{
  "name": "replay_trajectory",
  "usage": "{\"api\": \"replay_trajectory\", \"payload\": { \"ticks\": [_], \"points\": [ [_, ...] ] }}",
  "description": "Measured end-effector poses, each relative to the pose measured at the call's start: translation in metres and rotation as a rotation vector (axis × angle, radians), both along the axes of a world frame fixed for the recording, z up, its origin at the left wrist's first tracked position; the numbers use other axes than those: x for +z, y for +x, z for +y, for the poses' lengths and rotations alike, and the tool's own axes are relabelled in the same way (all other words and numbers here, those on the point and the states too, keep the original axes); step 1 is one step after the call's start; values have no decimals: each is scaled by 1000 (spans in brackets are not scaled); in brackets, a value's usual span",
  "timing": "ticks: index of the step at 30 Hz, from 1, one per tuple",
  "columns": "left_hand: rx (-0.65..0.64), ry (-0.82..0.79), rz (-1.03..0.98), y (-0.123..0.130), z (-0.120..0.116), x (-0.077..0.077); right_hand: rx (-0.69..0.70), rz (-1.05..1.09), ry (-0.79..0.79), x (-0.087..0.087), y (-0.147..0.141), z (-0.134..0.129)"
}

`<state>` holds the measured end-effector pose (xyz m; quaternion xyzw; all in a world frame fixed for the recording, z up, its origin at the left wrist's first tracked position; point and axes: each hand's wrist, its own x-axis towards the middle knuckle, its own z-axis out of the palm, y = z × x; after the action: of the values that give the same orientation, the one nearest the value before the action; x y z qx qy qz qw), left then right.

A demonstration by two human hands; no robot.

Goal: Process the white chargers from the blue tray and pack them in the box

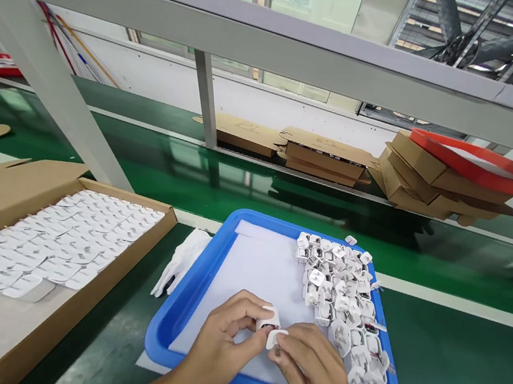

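Note:
My left hand (230, 340) pinches a small white plug housing (269, 319) over the front part of a blue tray (190, 299). Close beside it, my right hand (317, 371) holds a white cap piece (277, 339) between thumb and fingers, near the open end of the housing. Whether the two parts touch is hard to tell. Along the tray's right side lies a heap of white plug parts (342, 293), some with metal prongs, on a white liner (258, 265).
At left stands an open cardboard box (84, 294) with rows of white pieces (74, 239). A white glove (182, 261) lies between box and tray. Behind are a metal frame (264, 34), flattened cartons (325, 154) and a red tray (489, 168).

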<state>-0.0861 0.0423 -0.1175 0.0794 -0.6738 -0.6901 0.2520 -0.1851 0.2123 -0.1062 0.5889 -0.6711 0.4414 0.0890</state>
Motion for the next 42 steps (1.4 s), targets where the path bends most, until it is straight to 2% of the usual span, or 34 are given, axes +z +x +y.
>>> {"api": "replay_trajectory", "payload": {
  "ticks": [4,9,15,19,26,29,34,36,39,42],
  "points": [
    [-84,123,-44,0,-2,-7,-73,-22,7,1,0,2],
    [-27,223,-29,-1,1,-20,-9,-45,-24,-1,1,-1],
    [-222,247,-144,2,-13,-5,-28,-80,-53,1,-2,-1],
    [-200,327,-213,1,-20,1,-47,-82,-79,3,-2,-2],
    [-220,366,-157,-1,-10,-7,-1,-114,-85,-5,1,-1],
    [-179,328,-102,1,-5,-10,11,-295,-26,-6,-1,0],
    [-155,195,-54,5,-5,-3,66,-910,127,1,-8,1],
    [-172,156,-50,6,-6,2,111,-1078,148,2,-9,0],
    [-179,109,-6,6,-7,5,141,-1153,142,1,-10,-2],
    [-173,76,17,7,-6,4,142,-1139,131,0,-9,-2]
  ]
}}
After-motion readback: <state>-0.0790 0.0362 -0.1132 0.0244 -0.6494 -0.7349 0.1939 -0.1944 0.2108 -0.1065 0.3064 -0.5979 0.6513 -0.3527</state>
